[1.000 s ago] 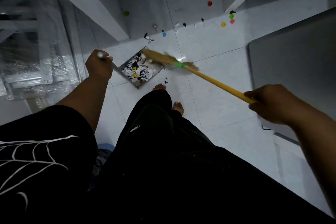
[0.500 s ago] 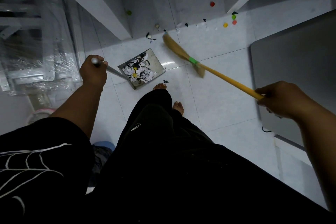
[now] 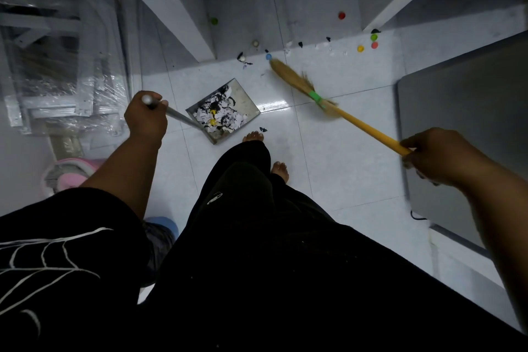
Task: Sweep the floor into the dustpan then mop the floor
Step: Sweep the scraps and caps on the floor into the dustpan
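A metal dustpan (image 3: pixel 248 102) lies on the white tiled floor (image 3: pixel 337 157), holding white and black scraps and two yellow caps. My left hand (image 3: pixel 146 118) grips its long metal handle. My right hand (image 3: pixel 437 156) grips the yellow stick of a straw broom (image 3: pixel 297 80). The broom's tip sits beside a blue cap (image 3: pixel 268 56) beyond the dustpan. Coloured caps (image 3: pixel 360 48) and black scraps (image 3: pixel 300 44) lie scattered along the far floor.
White shelf panels (image 3: pixel 171 6) rise on the far left and far right. A plastic-wrapped rack (image 3: pixel 54 66) stands at left, above a pink tub (image 3: pixel 71 174). A grey panel (image 3: pixel 468 134) stands at right. My bare feet (image 3: pixel 253 136) are just behind the dustpan.
The broom head has swung away from the dustpan's mouth, out to the far floor beside the blue cap. My left hand and the dustpan have stayed nearly still.
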### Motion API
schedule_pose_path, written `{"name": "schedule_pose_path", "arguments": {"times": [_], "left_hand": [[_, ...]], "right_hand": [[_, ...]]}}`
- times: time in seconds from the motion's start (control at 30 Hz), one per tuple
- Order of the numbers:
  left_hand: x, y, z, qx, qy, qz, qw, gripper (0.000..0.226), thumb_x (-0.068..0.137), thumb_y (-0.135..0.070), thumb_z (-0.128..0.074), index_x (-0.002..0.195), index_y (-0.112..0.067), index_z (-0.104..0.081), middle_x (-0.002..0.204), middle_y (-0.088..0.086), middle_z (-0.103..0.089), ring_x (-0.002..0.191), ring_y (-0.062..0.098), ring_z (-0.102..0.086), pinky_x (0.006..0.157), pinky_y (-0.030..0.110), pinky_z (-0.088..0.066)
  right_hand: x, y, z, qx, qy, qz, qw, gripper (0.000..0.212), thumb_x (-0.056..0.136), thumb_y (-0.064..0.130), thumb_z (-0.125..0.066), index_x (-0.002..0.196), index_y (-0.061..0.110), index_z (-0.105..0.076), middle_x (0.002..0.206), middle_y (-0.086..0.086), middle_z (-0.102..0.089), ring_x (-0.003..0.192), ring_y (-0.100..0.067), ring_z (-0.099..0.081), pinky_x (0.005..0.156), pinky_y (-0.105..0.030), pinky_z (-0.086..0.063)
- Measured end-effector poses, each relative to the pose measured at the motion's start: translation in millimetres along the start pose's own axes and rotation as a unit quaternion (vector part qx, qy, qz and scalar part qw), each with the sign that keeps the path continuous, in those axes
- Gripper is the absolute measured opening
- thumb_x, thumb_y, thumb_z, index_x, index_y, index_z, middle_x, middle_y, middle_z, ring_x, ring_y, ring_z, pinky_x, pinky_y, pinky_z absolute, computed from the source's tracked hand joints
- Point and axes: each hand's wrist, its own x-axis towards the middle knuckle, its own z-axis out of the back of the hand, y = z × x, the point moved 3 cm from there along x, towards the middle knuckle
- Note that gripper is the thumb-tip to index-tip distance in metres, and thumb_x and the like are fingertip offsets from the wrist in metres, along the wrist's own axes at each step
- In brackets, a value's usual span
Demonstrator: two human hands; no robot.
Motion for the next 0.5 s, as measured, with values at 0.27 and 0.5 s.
{"name": "schedule_pose_path", "arguments": {"times": [0.27, 0.5], "left_hand": [[-25.1, 16.9, 15.5, -0.008, -0.025, 0.002, 1.0, 0.02, 0.088, -0.014, -0.064, 0.08, -0.031, -0.058, 0.086, -0.011, -0.061, 0.082, 0.006, -0.059, 0.08, 0.021, -0.05], [-46.1, 33.3, 46.3, -0.01, -0.061, -0.002, 0.998, 0.019, 0.086, -0.017, -0.064, 0.078, -0.033, -0.058, 0.096, -0.003, -0.065, 0.091, 0.016, -0.062, 0.085, 0.031, -0.052]], "right_hand": [[-16.7, -5.4, -18.9, -0.007, 0.006, 0.011, 1.0, 0.04, 0.091, 0.013, -0.06, 0.131, 0.017, -0.062, 0.093, -0.005, -0.063, 0.063, -0.021, -0.062, 0.051, -0.028, -0.049], [-26.3, -25.4, -24.3, 0.152, 0.065, 0.016, 0.986, 0.035, 0.089, 0.002, -0.062, 0.123, 0.01, -0.063, 0.053, 0.002, -0.068, 0.037, -0.009, -0.054, 0.039, -0.023, -0.043]]}}
